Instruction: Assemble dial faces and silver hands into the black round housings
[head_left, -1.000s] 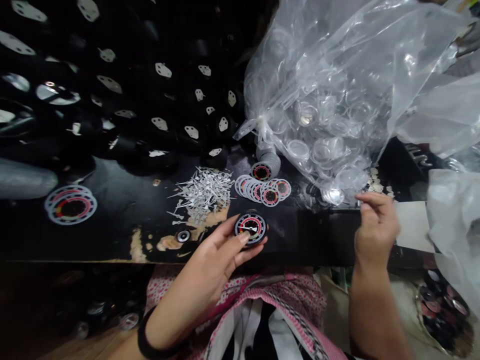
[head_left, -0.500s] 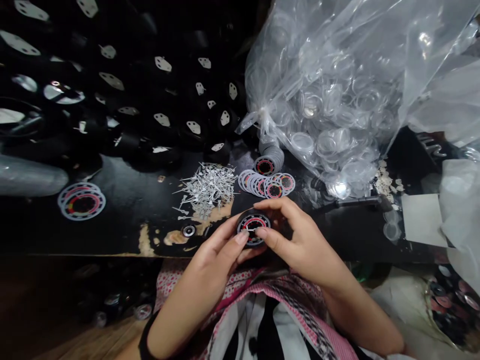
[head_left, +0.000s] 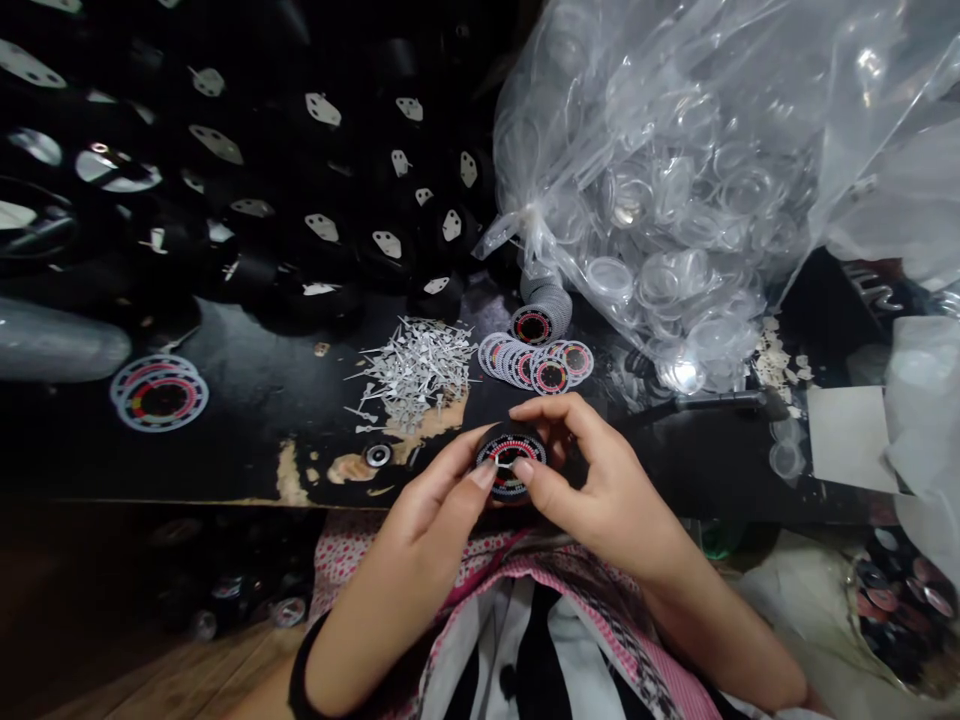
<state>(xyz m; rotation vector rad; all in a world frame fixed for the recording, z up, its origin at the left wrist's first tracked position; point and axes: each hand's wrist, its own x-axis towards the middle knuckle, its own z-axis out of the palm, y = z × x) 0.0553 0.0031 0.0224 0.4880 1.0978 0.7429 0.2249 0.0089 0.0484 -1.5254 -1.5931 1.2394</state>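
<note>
My fingers [head_left: 482, 476] grip a round black gauge [head_left: 511, 450] from both sides, face up, at the near edge of the bench [head_left: 247, 455], around the middle of its length; I cannot tell whether it touches the wood. My left hand [head_left: 437, 512] clasps its left side and my right hand [head_left: 592, 478] its right, one finger curling past the far rim. Both thumb tips press on the face, at either end of the small white pointer [head_left: 503, 464].

Near that same edge, left of my hands, lies a small ringed part [head_left: 379, 455]; well to the right lies a white card [head_left: 855, 440]. Farther in, two overlapping dials [head_left: 161, 398] lie toward the bench's left end. Beyond my hands I have a heap of white pointers [head_left: 416, 372], just beside fanned dials [head_left: 523, 364]. Toward the far edge sit a tied bag of clear covers [head_left: 667, 230], right, and black housings [head_left: 259, 270], left.
</note>
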